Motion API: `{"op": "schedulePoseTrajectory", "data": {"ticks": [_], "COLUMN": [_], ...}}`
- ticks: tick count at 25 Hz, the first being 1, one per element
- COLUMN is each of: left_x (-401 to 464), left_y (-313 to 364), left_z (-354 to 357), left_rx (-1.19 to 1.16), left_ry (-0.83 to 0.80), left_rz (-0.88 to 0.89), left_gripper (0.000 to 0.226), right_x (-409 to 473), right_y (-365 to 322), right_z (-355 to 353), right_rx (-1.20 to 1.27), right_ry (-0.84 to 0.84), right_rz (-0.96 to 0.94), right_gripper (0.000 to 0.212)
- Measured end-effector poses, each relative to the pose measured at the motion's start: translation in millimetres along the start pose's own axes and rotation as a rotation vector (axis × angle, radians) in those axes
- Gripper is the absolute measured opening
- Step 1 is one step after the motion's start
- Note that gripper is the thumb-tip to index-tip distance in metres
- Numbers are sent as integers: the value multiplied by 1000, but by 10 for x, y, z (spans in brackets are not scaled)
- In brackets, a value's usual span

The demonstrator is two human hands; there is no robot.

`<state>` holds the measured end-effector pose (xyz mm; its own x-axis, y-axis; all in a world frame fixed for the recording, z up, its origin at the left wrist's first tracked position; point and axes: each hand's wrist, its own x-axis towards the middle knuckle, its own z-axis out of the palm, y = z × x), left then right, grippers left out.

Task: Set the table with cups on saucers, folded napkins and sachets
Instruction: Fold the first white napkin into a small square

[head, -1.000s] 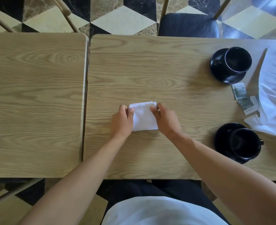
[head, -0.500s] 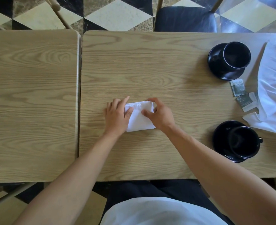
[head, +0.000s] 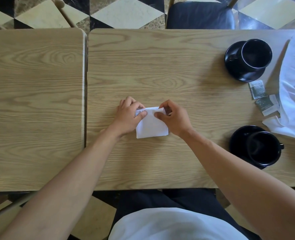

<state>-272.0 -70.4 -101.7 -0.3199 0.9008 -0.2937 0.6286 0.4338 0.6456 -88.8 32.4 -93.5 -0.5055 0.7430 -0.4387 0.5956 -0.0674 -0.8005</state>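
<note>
A small white folded napkin (head: 151, 126) lies in the middle of the right wooden table (head: 160, 66). My left hand (head: 128, 116) pinches its far left corner and my right hand (head: 173, 117) pinches its far right corner, lifting the far edge slightly. Two black cups stand on black saucers at the right: the far cup (head: 256, 55) on its saucer (head: 233, 66), and the near cup (head: 263, 148) on its saucer (head: 238, 139). Two grey-green sachets (head: 257, 89) (head: 267, 104) lie between them.
A loose white cloth (head: 294, 84) is heaped at the table's right edge, touching one sachet. A second wooden table (head: 34, 101) abuts on the left. A dark-cushioned chair (head: 199, 15) stands at the far side. The floor is checkered tile.
Both hands shifted from pressing the napkin's sides to pinching its far corners, and the far edge has lifted. The view moved slightly.
</note>
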Motion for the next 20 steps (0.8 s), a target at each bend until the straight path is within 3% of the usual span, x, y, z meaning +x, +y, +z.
{"op": "schedulePoseTrajectory", "data": {"ticks": [3,8,12,15,17,20], "left_x": [35,31,-24,-167,-327,-496], "left_y": [-37,38,112,302,378,364], "left_z": [6,20,70,159,293,531], "left_rx": [168,435,347,209,273,353], "left_ry": [-12,72,77,252,389,312], "left_rz": [-16,-49,-133,-220,-12,276], "left_gripper": [37,53,43,46,44,43], "right_x": [33,64,52,-78,-206,-324], "right_y": [11,-23,-33,-39,-16,64], "right_z": [-37,-53,-26,44,120,263], "right_rx": [17,-211,-347,-403,-506,-638], "right_ry": [4,-15,20,146,281,283], "right_rz": [54,53,100,-1,-185,-452], "right_gripper": [20,27,27,34,42,40]}}
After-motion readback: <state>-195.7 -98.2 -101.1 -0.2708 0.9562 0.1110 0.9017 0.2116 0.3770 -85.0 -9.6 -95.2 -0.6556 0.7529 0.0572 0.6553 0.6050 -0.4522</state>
